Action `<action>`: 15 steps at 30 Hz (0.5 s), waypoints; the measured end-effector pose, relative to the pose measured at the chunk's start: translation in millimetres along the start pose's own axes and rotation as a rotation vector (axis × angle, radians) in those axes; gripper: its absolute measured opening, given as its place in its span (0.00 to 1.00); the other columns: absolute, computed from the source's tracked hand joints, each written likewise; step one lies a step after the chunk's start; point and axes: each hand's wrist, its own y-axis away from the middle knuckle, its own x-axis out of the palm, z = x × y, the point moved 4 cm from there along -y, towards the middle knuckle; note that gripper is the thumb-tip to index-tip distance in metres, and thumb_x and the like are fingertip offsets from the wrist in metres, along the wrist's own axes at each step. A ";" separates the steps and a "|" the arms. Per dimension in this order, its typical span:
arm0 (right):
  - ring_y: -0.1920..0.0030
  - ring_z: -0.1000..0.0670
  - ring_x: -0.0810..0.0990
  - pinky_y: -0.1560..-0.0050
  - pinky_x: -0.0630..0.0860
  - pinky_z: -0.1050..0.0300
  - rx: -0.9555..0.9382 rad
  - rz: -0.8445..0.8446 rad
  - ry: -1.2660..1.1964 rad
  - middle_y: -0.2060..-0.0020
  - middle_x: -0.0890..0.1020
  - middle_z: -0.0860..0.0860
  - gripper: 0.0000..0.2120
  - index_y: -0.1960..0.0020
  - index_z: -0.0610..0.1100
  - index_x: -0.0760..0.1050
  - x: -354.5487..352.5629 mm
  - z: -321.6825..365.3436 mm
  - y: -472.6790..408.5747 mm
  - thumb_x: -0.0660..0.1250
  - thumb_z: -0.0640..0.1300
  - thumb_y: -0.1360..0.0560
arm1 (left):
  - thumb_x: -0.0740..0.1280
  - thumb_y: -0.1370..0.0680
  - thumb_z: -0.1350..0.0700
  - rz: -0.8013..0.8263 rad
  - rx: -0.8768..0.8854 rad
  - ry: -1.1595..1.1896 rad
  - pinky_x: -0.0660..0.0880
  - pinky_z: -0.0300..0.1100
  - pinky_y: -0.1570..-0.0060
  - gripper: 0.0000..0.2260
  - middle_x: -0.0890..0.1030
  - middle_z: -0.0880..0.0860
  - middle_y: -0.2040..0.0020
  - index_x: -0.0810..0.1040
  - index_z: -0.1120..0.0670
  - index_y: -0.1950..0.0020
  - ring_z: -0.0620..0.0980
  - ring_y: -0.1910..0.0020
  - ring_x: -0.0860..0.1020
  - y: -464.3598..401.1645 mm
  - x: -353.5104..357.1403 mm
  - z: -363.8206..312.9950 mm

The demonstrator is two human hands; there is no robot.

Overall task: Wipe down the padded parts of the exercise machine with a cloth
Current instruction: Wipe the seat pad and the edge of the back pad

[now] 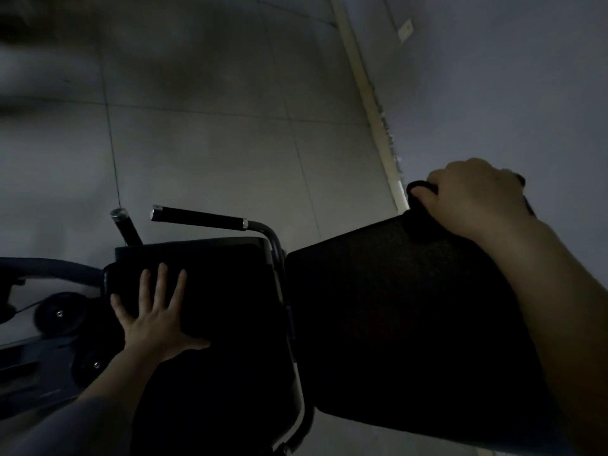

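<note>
Darkness covered most of the scene, so wiped and unwiped surfaces could not be told apart by sight. At the left edge of the machine (49, 324), round black parts and a curved frame bar showed dimly over the floor (204, 153). The left hand (158, 311) lay flat on the left pad (230, 307), fingers straight and spread near its far left corner, thumb out to the side, gripping nothing; it looked to be bracing. Behind that pad two handles (197, 218) stood out, one short and upright, one long and level. A metal tube ran down between the two pads. The right pad (394, 324) lay just beside it, tilted. At its far right corner the right hand (473, 199) was curled round a dark bunched cloth (419, 189), pressing it onto the pad's edge. The wall (510, 93) rose beyond.

As a judgement: the wipe was under way at the right pad's far corner. Whether either pad was already done could not be told; nothing in view showed a damp trail or a dust line. The handles looked untouched, though their grips might count as padded parts.
</note>
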 end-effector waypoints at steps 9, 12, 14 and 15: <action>0.56 0.46 0.77 0.65 0.62 0.61 -0.211 0.301 0.074 0.51 0.80 0.46 0.11 0.49 0.43 0.78 112.6 148.2 -39.5 0.58 0.44 0.22 | 0.67 0.44 0.24 -0.063 -0.009 -0.073 0.15 0.58 0.49 0.63 0.22 0.48 0.29 0.27 0.43 0.28 0.52 0.31 0.22 -7.0 11.7 4.6; 0.44 0.45 0.77 0.55 0.66 0.57 -0.306 0.437 0.036 0.42 0.78 0.45 0.14 0.41 0.42 0.75 148.4 200.2 -46.2 0.59 0.47 0.23 | 0.66 0.45 0.23 -0.084 -0.022 -0.088 0.17 0.59 0.48 0.63 0.21 0.49 0.30 0.23 0.43 0.31 0.53 0.31 0.21 -11.9 16.6 4.1; 0.42 0.44 0.76 0.52 0.67 0.56 -0.348 0.581 0.039 0.39 0.76 0.45 0.18 0.36 0.43 0.72 168.6 226.7 -49.2 0.59 0.48 0.24 | 0.64 0.45 0.23 -0.105 -0.022 -0.108 0.20 0.62 0.45 0.63 0.21 0.50 0.29 0.22 0.43 0.31 0.54 0.31 0.21 -12.1 20.4 4.4; 0.41 0.44 0.75 0.50 0.67 0.56 -0.335 0.720 0.092 0.37 0.75 0.45 0.21 0.33 0.43 0.69 177.6 237.1 -43.6 0.58 0.50 0.24 | 0.64 0.45 0.22 -0.111 -0.025 -0.121 0.21 0.63 0.43 0.62 0.21 0.50 0.29 0.22 0.43 0.31 0.54 0.31 0.21 -12.8 21.1 4.4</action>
